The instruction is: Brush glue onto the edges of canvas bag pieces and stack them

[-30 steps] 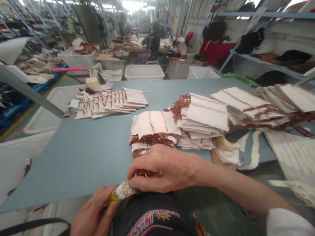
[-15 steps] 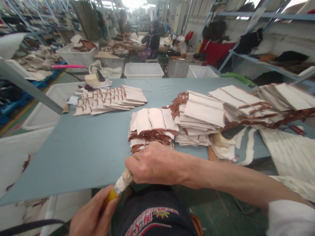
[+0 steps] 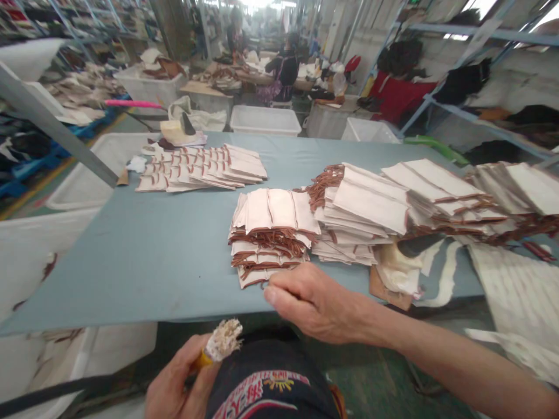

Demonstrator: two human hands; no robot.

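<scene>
My left hand [image 3: 181, 378], at the bottom, is wrapped round the yellow handle of a brush [image 3: 225, 340]. The brush's pale, frayed bristles point up and to the right, crusted white at their base. My right hand [image 3: 312, 299] is closed above the table's front edge, just below a stack of cream fabric pieces [image 3: 271, 212] with brown edging. Its fingers are pinched together; a small dark curved bit shows at the fingertips, too small to name. The brush and my right hand are apart.
More piles of cream pieces lie on the blue-grey table [image 3: 157, 250]: one at the back left [image 3: 205, 169], others to the right [image 3: 367, 198]. Cream strips [image 3: 449, 273] hang near the right edge. White bins [image 3: 266, 119] stand beyond. A person [image 3: 283, 70] sits farther back.
My right hand has moved away from the bristles, to the right, uncovering them and the lower part of the near stack. My left hand has shifted slightly right, still holding the brush.
</scene>
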